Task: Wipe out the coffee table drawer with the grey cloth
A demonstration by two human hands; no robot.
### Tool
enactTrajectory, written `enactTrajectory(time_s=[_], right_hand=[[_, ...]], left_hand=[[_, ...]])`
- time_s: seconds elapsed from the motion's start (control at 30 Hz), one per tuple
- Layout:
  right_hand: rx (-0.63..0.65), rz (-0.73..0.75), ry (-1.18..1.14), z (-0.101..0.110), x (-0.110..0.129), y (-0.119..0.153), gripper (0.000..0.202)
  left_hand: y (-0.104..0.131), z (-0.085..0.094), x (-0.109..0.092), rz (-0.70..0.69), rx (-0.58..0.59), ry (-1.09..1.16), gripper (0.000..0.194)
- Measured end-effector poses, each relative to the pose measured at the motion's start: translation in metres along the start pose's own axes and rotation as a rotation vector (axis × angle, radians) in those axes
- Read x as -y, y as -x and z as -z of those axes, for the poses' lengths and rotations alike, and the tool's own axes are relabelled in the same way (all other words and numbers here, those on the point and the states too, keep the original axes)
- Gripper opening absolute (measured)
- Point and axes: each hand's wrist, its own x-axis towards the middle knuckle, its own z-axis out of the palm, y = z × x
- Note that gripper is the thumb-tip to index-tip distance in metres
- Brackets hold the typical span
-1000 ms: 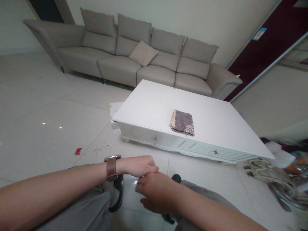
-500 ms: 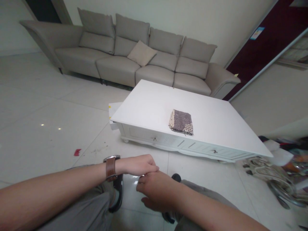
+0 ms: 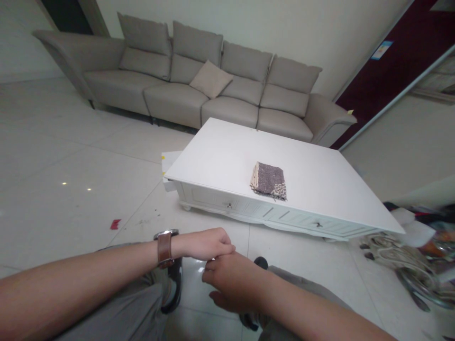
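Observation:
My left hand [image 3: 208,243], with a brown-strapped watch [image 3: 164,248] at its wrist, is closed with its fingers curled in. Its fingertips touch the knuckles of my right hand [image 3: 236,280], and both hands hang between my knees. The right hand's fingers are loosely curled too, its thumb a little apart; no object shows in either hand. Beyond them, a folded dark purple-grey cloth [image 3: 270,180] with a cream pattern and cream edges lies near the front edge of a white coffee table [image 3: 220,156]. Neither hand reaches the cloth or the table.
A grey-beige sofa [image 3: 174,99] with a loose beige cushion [image 3: 211,79] stands behind the table. A white box [image 3: 170,163] shows at the table's left end. A small red scrap [image 3: 114,224] lies on the tiled floor. Mixed items, including a coiled pale hose-like bundle [image 3: 391,253], are heaped at right.
The whole view has shifted very slightly to the right. My hands keep the same pose, touching each other, and the cloth stays in its place on the table.

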Motion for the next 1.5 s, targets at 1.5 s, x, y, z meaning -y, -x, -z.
enactTrajectory(time_s=[1.5], right_hand=[[-0.023,0.027,-0.051,0.002,-0.002,0.004,0.02]], left_hand=[[-0.001,-0.002,0.002,0.068,0.024,0.181,0.049]])
